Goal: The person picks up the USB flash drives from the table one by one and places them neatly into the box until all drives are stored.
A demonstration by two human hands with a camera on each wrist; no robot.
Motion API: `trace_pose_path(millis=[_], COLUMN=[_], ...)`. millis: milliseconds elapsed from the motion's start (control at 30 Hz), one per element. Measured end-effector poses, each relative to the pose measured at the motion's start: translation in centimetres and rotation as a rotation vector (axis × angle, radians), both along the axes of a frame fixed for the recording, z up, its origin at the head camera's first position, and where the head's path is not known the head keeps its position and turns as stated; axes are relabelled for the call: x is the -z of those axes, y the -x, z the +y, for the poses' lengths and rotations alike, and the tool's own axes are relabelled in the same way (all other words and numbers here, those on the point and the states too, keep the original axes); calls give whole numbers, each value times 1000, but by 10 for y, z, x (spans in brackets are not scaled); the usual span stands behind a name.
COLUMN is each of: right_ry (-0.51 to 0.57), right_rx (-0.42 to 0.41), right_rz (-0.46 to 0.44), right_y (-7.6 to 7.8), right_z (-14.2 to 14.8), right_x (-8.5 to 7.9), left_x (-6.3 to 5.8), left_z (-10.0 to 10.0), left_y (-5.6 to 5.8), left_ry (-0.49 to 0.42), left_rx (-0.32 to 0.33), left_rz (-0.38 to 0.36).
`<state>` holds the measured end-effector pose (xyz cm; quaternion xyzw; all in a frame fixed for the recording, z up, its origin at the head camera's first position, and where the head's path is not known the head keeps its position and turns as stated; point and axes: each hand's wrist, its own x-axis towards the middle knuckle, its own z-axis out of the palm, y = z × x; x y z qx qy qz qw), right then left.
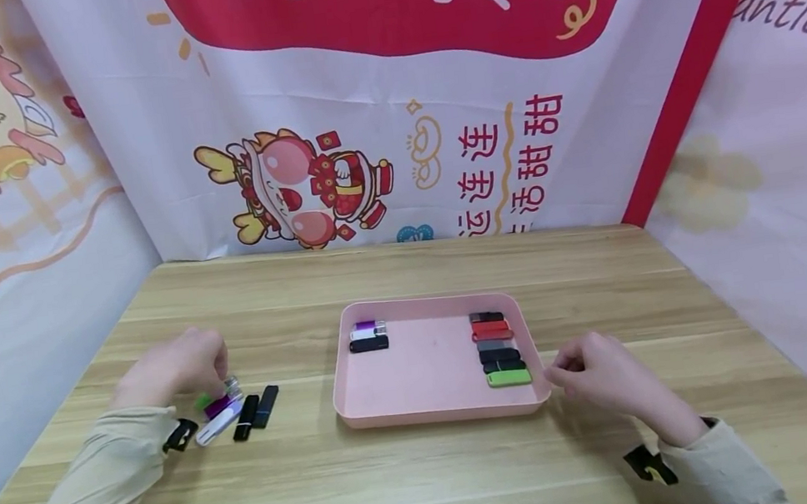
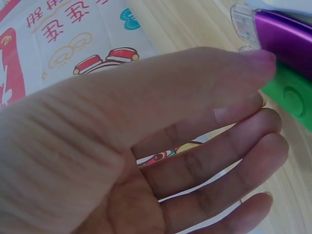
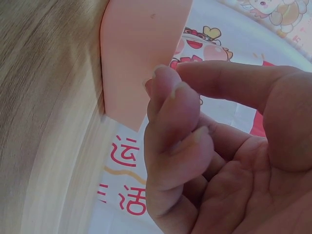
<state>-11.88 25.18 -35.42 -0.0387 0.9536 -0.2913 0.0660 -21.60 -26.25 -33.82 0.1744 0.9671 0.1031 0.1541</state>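
My left hand (image 1: 179, 368) reaches down over a small cluster of USB sticks at the left of the table. Its thumb and forefinger pinch the end of a green USB stick (image 2: 295, 97). Against that one lies a purple USB stick (image 2: 287, 36) with a clear cap. Beside them are a white USB stick (image 1: 219, 423) and two black USB sticks (image 1: 246, 418). My right hand (image 1: 603, 370) hovers by the front right corner of a pink tray (image 1: 424, 418), fingers loosely curled with nothing between them. In the right wrist view its fingertips (image 3: 168, 80) overlap the tray wall.
Inside the tray, purple, white and black USB sticks (image 1: 369, 344) line the left side. A column of black, red, grey and green USB sticks (image 1: 509, 378) runs along its right side. Printed cloth sheets (image 1: 384, 95) hang behind and beside the wooden table (image 1: 343, 495).
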Motion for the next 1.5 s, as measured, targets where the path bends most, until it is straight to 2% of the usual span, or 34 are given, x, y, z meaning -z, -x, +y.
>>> trace_pose_path(millis=[667, 867, 1033, 1167, 1333, 1500], right_ry=[12, 17, 25, 25, 30, 34], right_rx=[24, 17, -2, -22, -21, -29], right_rz=[-11, -11, 6, 23, 11, 13], right_y=[-1, 0, 2, 3, 3, 5], right_z=[1, 0, -1, -1, -2, -2], right_x=[0, -1, -2, -1, 1, 2], left_x=[-3, 1, 6, 10, 14, 17], left_z=[5, 2, -3, -7, -9, -10], left_y=[0, 2, 6, 8, 7, 5], left_ry=[4, 18, 8, -8, -16, -20], left_rx=[-46, -56, -45, -30, -10, 18], left_rz=[22, 15, 27, 9, 0, 26])
